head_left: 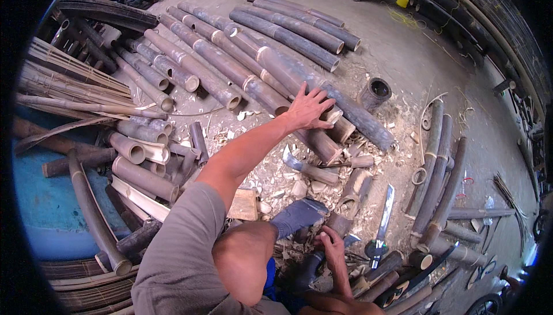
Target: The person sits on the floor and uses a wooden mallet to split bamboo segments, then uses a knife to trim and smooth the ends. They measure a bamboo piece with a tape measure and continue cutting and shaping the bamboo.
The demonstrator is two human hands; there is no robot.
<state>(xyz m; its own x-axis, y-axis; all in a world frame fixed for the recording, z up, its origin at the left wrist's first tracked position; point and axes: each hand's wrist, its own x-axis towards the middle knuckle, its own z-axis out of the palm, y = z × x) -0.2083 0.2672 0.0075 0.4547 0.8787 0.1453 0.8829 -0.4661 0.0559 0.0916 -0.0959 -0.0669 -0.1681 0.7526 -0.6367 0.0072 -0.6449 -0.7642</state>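
My left hand [308, 108] reaches forward with its fingers spread over the ends of long bamboo poles [239, 76] on the floor. A cut end shows by its thumb. Low in the middle, the fingers of my right hand [334, 251] are bent close against a short bamboo piece [339, 223]; what they hold, if anything, is hidden. Between the hands lies a curved knife [314, 170] with a thick handle. Right of my right hand rests a machete [382, 223], blade pointing away. My foot in a grey sock [296, 218] is beside the short piece.
Pale wood chips [271, 185] litter the floor. A short bamboo section [374, 93] stands upright beyond the poles. More bamboo [439, 168] lies at right, and short tubes [144, 179] are heaped at left by a blue sheet [43, 200]. A wooden block [243, 204] is near my knee.
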